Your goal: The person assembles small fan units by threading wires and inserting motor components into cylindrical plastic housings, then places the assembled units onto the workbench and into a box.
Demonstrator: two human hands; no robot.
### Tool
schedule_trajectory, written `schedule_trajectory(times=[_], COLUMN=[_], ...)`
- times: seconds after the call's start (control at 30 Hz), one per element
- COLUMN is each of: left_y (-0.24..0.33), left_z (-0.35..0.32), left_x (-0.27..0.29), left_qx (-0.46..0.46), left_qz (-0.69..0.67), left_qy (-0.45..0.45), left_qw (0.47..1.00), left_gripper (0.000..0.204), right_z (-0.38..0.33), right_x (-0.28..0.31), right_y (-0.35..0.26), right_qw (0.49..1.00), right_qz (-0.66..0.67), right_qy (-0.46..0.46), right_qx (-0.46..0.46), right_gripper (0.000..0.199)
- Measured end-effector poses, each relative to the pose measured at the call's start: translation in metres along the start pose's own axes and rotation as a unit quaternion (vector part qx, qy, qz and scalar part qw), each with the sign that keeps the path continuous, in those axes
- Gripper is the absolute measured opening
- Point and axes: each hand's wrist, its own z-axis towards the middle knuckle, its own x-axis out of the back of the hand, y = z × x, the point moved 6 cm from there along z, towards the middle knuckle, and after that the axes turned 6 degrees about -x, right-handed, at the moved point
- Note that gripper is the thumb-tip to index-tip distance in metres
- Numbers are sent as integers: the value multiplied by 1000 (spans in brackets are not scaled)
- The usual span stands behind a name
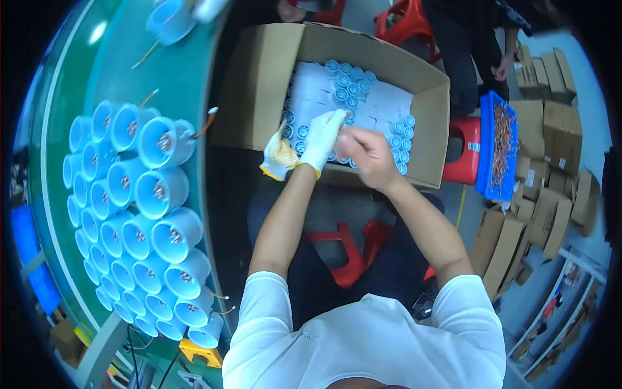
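My left hand (322, 137) wears a white glove with a yellow cuff. My bare right hand (365, 153) pinches that glove's fingertips. A second white glove (278, 155) hangs beside my left wrist. Both hands hover over the front edge of an open cardboard box (259, 84) that holds white dividers and several small blue round parts (350, 84).
Several blue cylinders with wire leads (139, 214) lie packed together on a green bench (123, 65) at my left. A red stool (350, 249) shows under me. A blue tray of small copper-coloured parts (499, 146) sits right, beside stacked cardboard cartons (551, 129). Another person (473, 45) stands beyond the box.
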Motion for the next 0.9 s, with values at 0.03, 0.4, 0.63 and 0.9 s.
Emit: schedule_trajectory(times=[0.03, 0.4, 0.63, 0.9], left_y=[8, -14, -46, -69], left_z=[-7, -1, 16, 2], left_x=[-14, -36, -90, -104], left_qx=[63, 86, 51, 78], left_qz=[17, 129, 264, 189], left_qy=[15, 36, -37, -82], left_qw=[998, 987, 962, 976], left_gripper=[37, 36, 42, 42], right_z=[-31, 20, -25, -227], right_x=[35, 57, 154, 419], right_y=[73, 427, 419, 180], right_qw=[988, 805, 913, 878], right_qz=[-64, -267, -146, 309], right_qy=[19, 17, 11, 283], right_qx=[-142, -529, -381, -232], right_gripper=[31, 96, 61, 28])
